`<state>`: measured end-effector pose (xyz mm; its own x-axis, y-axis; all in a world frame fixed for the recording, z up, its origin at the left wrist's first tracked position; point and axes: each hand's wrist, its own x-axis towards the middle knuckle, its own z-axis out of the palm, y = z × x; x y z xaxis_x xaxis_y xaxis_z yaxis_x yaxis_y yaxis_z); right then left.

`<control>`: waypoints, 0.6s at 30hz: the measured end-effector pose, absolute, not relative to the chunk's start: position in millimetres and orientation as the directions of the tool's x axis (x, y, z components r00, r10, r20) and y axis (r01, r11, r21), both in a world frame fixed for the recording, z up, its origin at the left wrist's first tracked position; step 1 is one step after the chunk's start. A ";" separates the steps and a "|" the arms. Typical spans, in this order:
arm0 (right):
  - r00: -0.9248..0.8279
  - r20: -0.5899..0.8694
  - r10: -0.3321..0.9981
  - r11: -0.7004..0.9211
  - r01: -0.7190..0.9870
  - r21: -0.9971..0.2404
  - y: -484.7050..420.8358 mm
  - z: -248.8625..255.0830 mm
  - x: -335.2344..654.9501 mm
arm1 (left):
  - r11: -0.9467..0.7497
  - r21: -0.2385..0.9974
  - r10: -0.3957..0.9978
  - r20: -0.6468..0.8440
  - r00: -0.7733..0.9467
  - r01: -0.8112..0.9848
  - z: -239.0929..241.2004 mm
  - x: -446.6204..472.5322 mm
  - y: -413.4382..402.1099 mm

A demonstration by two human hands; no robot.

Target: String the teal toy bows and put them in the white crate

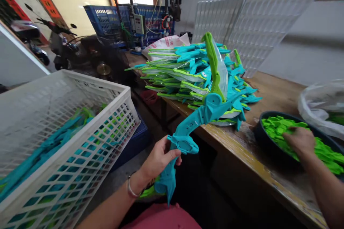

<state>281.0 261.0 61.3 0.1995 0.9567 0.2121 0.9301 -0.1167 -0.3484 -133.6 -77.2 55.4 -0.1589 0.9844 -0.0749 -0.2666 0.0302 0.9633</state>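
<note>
My left hand is wrapped round the teal middle of a bow-shaped plastic toy. A lime-green arm with a clear sheet along its side rises from the toy's upper end. The toy's lower end hangs over my lap. Over on the right, my right hand reaches into a dark basin full of small lime-green plastic pieces. Its fingertips are down among the pieces and blurred, so I cannot make out whether they grip one.
A pile of teal-and-green toys covers the far end of the wooden table. On my left stands a white slatted crate with similar parts inside. Beyond are blue crates and a scooter. A clear plastic bag sits behind the basin.
</note>
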 end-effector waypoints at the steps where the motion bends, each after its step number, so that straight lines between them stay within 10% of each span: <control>1: 0.223 0.236 0.946 -0.120 0.916 -0.383 255.2 66.2 277.5 | 0.023 0.963 0.981 -0.073 -0.179 -0.268 55.2 -134.8 -78.4; 12: -0.270 0.357 0.895 0.441 0.402 -0.803 56.1 67.2 123.3 | -0.001 0.969 0.937 -0.086 -0.338 -0.249 34.7 -117.8 -74.9; 18: -0.491 0.079 0.868 -0.031 -0.211 -0.977 -13.1 48.3 41.2 | -0.021 0.981 0.919 -0.056 -0.390 -0.191 30.8 -112.7 -82.8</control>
